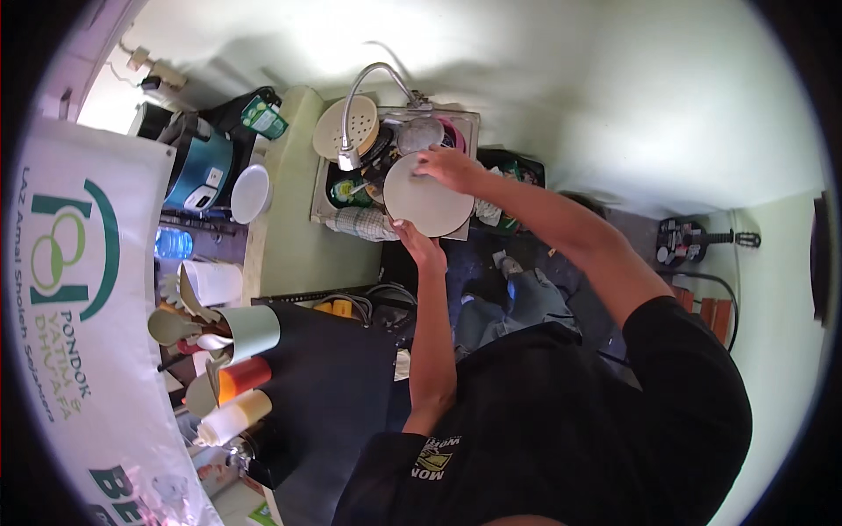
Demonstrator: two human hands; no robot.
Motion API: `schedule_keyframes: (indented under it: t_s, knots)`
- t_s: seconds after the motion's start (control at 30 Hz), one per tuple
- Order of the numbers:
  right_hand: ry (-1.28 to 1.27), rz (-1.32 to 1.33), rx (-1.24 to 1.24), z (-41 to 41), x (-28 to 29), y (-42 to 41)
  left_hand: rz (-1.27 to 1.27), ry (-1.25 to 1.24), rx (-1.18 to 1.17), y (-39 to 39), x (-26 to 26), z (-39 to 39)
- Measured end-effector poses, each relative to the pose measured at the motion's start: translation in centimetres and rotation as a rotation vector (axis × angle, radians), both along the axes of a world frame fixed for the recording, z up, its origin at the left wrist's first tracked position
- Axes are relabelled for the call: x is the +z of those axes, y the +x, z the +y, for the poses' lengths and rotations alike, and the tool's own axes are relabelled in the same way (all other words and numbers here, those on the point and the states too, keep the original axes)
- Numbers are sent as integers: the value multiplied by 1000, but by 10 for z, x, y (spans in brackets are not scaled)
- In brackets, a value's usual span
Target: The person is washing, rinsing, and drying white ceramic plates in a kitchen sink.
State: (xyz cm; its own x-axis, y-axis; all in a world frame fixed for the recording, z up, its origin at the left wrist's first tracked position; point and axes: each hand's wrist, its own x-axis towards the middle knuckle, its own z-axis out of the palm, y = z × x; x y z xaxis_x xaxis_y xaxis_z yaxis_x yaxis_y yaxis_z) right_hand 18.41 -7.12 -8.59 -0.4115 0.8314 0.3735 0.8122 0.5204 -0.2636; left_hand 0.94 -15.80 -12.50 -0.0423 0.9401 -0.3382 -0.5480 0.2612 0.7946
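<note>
My left hand [421,246] grips the lower rim of a round, cream-coloured dish [427,197] with a dark edge, its thumb on the near side. The dish is tilted towards me above the front of a metal sink [472,125]. On the dish's upper part rest the bent fingers of my right hand [450,169]; whether they hold something is hidden. Behind it, a grey round pan or lid [421,135] and a pink bowl [455,135] sit in the sink. A cream perforated colander [347,128] lies at the sink's left, under the flexible metal tap [348,158].
A checked cloth [362,223] hangs over the sink's front edge. A green pouch [348,192] lies in the basin. Left are a white bowl [250,194], a blue rice cooker [200,167] and a utensil holder [253,334]. A dark crate [526,167] stands right of the sink.
</note>
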Motion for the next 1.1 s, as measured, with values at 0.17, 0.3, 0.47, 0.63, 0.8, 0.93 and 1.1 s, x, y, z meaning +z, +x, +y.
schedule_keyframes:
  t_s: [0.17,0.3,0.47,0.63,0.8,0.93,1.1]
  knots:
    - [-172,261,25,-10,2,-61,-95,54,-1,3,-10,34]
    - [-146,7,110,-29,-19,-47,-81,7,82,-11,-27,62]
    - [78,-96,31,0,-26,-8,69,-31,184,-11,-17,56]
    - [68,121,-318,31,-38,-33,285,102,188,7,-22,54]
    - [-12,573,-198,33,-63,-85,609,211,208,0,-60,70]
    - [-233,570,144,18,-60,-80,382,125,189,-9,-56,74]
    - [2,135,341,53,-48,-38,573,34,198,3,-25,51]
